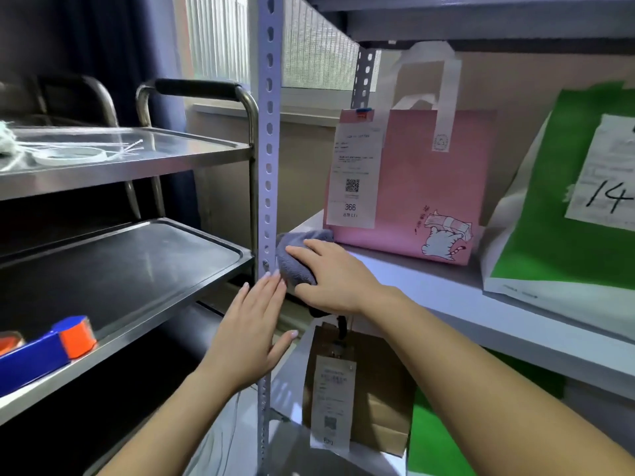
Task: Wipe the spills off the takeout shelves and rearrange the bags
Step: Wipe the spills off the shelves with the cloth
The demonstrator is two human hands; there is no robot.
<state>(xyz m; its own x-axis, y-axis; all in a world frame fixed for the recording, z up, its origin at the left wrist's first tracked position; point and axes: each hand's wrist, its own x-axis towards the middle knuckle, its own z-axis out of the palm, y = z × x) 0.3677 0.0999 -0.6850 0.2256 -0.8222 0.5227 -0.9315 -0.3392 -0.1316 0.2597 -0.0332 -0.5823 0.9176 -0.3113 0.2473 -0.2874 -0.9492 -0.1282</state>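
One cloth: grey fleecy rag [295, 261], bunched up at the front left corner of the white shelf [446, 304], right by the perforated upright [268, 166]
Right hand [338, 280]: flat on top of the rag, fingers spread over it, thumb tucked along its near edge
Left hand [251, 334]: fingers straight, resting against the upright just below the rag, holding nothing
Bags up top: pink bag [429, 194] just behind the rag, green bag [563, 235] further right
Below: brown paper bag [378, 389] on the lower level
Off left: steel cart [137, 262]
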